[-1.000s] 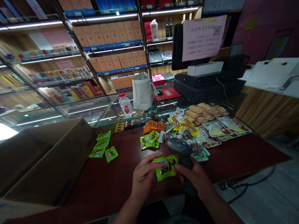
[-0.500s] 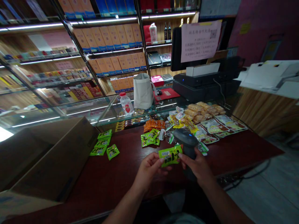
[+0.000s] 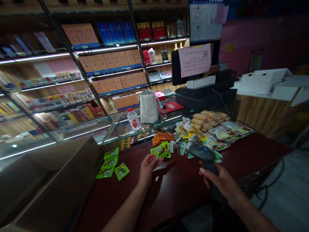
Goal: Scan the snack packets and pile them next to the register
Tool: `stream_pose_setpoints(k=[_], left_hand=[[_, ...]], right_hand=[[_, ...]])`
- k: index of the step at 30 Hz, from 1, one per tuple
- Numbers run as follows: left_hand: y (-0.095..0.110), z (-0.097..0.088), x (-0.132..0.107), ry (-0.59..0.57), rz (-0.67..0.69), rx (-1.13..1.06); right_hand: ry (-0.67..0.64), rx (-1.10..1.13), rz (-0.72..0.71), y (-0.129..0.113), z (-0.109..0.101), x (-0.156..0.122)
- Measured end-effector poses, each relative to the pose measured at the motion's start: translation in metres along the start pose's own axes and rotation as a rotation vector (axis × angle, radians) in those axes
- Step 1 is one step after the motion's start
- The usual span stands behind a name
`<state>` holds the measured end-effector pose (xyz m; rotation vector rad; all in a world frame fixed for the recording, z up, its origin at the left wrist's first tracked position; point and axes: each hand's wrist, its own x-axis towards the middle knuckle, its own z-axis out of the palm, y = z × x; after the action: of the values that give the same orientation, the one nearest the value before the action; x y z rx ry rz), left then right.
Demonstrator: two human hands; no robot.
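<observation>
My left hand pinches a green snack packet by its lower edge. The packet overlaps the small pile of green packets behind it; whether it touches them I cannot tell. My right hand is wrapped round the handle of a black barcode scanner with a blue light on top, its head toward the snack piles. Orange packets and yellow packets lie beyond my hands. Further left, several loose green packets rest near the box.
An open cardboard box fills the left of the dark red table. Behind are a glass counter, a bottle, a white paper bag and a monitor. Bagged pastries and flat packs lie to the right.
My hands have moved apart: the left took the green packet left and up to the green pile, the right drew the scanner right. My right fingers have left the packet. The view has shifted.
</observation>
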<state>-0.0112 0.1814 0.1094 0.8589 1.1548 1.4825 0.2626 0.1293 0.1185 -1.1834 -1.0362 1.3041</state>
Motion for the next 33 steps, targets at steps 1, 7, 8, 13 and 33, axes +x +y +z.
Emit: stream_pose_setpoints(k=[1,7,8,13,33], left_hand=[[-0.003,-0.003,0.001,0.011,-0.014,-0.015],[-0.011,-0.007,0.003,0.03,-0.085,-0.085],[-0.011,-0.006,0.002,0.021,-0.09,-0.079],[-0.012,-0.005,0.0,0.004,-0.046,-0.042],[-0.013,-0.003,-0.001,0.059,-0.022,0.012]], right_hand=[[0.007,-0.01,0.003,0.001,0.0,-0.002],[0.037,0.043,0.018,-0.004,0.008,-0.011],[0.029,0.04,0.031,-0.005,0.01,-0.011],[-0.046,0.032,0.026,-0.008,0.016,-0.007],[-0.378,0.019,0.02,-0.004,0.051,0.004]])
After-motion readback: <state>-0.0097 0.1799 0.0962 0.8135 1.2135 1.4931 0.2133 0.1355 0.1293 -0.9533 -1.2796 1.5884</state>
